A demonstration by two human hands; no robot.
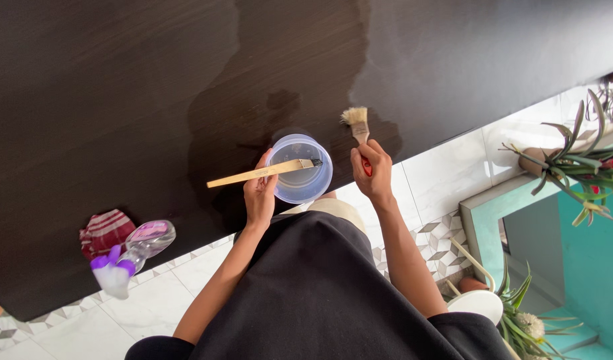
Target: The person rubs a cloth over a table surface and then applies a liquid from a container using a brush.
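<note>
My left hand [260, 193] grips a clear round plastic tub [300, 170] at its rim, holding it over the edge of a dark wooden tabletop [120, 100]. A brush with a long pale wooden handle [263, 173] lies across the tub's rim, its bristle end inside the tub and its handle pointing left. My right hand [373, 173] holds a small red-handled paintbrush [356, 127] upright, its light bristles pointing away from me over the tabletop.
A clear spray bottle with a purple trigger [130, 253] and a red-and-white striped cloth [105, 230] lie on the tabletop at lower left. Potted spiky plants [573, 167] stand on a teal ledge at right. White tiled floor [446, 180] lies below.
</note>
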